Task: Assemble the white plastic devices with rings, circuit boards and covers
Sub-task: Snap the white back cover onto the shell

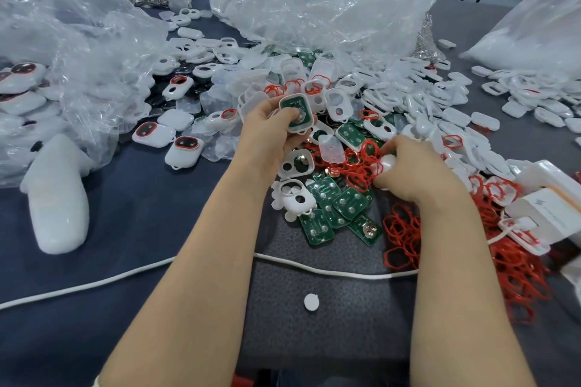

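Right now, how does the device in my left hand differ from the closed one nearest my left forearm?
The held device is open, green circuit board exposed; the closed device hides any board. The closed device has a red ring round a dark window; the held device shows none. Your left hand grips the held device; the closed device lies on the blue cloth. Both have white rounded shells.
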